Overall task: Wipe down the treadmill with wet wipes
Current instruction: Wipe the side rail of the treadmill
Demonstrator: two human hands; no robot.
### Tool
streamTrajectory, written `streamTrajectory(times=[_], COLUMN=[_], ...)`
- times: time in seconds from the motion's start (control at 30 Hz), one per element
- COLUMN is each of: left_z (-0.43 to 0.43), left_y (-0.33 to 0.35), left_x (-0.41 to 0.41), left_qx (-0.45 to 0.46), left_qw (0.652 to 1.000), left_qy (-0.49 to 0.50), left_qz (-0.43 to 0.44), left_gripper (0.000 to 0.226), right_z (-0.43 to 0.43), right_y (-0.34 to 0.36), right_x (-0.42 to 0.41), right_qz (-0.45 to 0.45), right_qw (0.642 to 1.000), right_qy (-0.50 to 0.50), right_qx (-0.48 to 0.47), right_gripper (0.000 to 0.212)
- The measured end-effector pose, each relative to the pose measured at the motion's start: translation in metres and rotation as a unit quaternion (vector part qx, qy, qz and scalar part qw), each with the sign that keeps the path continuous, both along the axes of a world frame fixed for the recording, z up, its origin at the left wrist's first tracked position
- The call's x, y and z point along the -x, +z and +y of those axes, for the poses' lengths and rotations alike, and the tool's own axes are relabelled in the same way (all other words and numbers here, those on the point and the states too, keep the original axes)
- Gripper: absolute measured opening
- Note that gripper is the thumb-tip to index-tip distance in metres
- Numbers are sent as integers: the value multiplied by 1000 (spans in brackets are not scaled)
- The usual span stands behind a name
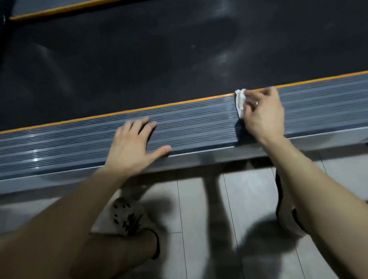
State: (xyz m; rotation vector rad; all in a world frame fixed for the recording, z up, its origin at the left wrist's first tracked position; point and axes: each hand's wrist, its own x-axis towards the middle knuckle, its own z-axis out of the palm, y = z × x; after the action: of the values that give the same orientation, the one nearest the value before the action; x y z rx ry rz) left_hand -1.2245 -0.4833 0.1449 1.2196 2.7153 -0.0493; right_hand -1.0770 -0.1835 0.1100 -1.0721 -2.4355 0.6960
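— Where is the wet wipe (241, 103)?
— We find it on the treadmill's near side rail (68, 145), the right grip (263, 114) clamped on it.
— And the left grip (132, 144)?
— Fingers apart, flat on that rail.

Right hand (263, 114): wet wipe (241, 103) is gripped and pressed onto the ribbed treadmill side rail (188, 125).
Left hand (132, 144): laid flat on the same rail, fingers spread.
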Motion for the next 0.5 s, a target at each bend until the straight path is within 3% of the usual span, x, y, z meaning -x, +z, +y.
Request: streamTrajectory(times=[0.13, 0.27, 0.33, 0.4, 0.5], left_z=[-29, -62, -72, -71, -67], left_y=[13, 18, 20, 23, 24], left_x=[12, 31, 36, 41, 40], left_qx=[55, 99, 121, 140, 134], left_qw=[998, 989, 980, 982, 985], left_qy=[-43, 105, 142, 126, 110], left_qz=[6, -29, -63, -31, 18], left_gripper=[91, 105, 109, 104, 96], right_z=[-74, -185, -201, -177, -100], right_y=[0, -9, -4, 4, 5], right_x=[41, 122, 130, 113, 53], right_qz=[19, 15, -14, -9, 0], right_qw=[1000, 970, 950, 956, 992], right_qy=[-12, 242, 311, 292, 117], right_qx=[-10, -20, -22, -32, -54], right_gripper=[18, 7, 7, 21, 33])
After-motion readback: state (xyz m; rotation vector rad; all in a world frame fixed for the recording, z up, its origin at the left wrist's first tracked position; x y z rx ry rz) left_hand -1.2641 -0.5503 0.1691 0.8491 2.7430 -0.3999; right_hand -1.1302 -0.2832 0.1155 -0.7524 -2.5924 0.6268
